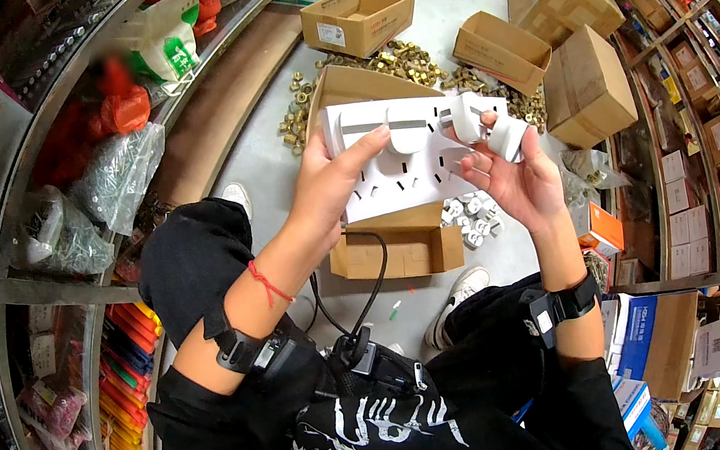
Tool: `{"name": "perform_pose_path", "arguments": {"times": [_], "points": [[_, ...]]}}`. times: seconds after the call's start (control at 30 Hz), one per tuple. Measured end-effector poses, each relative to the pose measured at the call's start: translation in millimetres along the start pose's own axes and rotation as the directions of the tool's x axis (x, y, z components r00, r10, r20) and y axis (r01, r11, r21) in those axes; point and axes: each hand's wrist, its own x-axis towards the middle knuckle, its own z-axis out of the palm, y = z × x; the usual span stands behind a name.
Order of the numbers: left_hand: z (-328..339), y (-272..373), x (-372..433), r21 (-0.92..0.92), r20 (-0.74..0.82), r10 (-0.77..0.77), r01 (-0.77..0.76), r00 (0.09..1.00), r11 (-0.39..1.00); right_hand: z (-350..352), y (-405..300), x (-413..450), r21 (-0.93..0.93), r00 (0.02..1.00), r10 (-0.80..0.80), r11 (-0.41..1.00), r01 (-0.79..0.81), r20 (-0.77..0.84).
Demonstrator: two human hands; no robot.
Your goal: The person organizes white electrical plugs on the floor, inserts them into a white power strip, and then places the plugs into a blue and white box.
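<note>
My left hand (332, 180) grips the left side of a white slotted panel (391, 195), held above the floor. Its thumb lies across the white plug-like pieces (408, 136) with grey bands that sit on the panel's upper left. Two loose white plugs are at my right hand (515, 179): one plug (468, 119) against the panel's right part, the other plug (507, 138) between thumb and fingers. Small black slots are spread over the panel. Below it an open cardboard box (372, 255) stands next to a pile of white plugs (473, 215) on the floor.
Brass nut-like fittings (405, 62) are heaped on the floor beyond the panel, among open cardboard boxes (364, 26). Metal shelving (61, 297) with bagged hardware runs along the left. Stacked cartons (585, 87) and shelves line the right. A black cable (381, 271) hangs before my body.
</note>
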Motion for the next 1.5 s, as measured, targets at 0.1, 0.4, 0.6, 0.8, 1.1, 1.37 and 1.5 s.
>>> {"name": "perform_pose_path", "arguments": {"times": [0.1, 0.4, 0.6, 0.8, 1.1, 1.37, 1.5], "points": [[0, 0, -2, -0.005, -0.008, -0.021, 0.021, 1.0, 1.0, 2, 4, 3, -0.049, 1.0, -0.005, 0.999, 0.005, -0.002], [-4, -9, 3, 0.067, -0.004, 0.006, -0.006, 1.0, 0.998, 3, 10, 6, -0.278, 0.998, 0.036, 0.959, -0.05, -0.058], [-5, -9, 2, 0.129, 0.014, 0.014, -0.015, 1.0, 0.992, 11, 8, 8, -0.437, 0.984, 0.083, 0.888, -0.146, -0.16], [-3, -5, -1, 0.087, 0.016, -0.007, 0.006, 1.0, 0.996, 11, 3, 8, -0.472, 0.974, 0.134, 0.857, -0.206, -0.18], [-5, -5, 1, 0.002, 0.011, -0.006, 0.006, 1.0, 1.0, 4, 5, 10, -0.412, 0.976, 0.081, 0.897, -0.16, -0.204], [-6, -4, 0, -0.003, -0.022, -0.089, 0.089, 0.996, 0.996, 14, 10, 12, -0.437, 0.987, 0.057, 0.892, -0.118, -0.15], [-7, -4, -1, 0.002, -0.003, -0.107, 0.107, 0.994, 0.994, 16, 10, 15, -0.475, 0.993, 0.03, 0.876, -0.081, -0.115]]}}
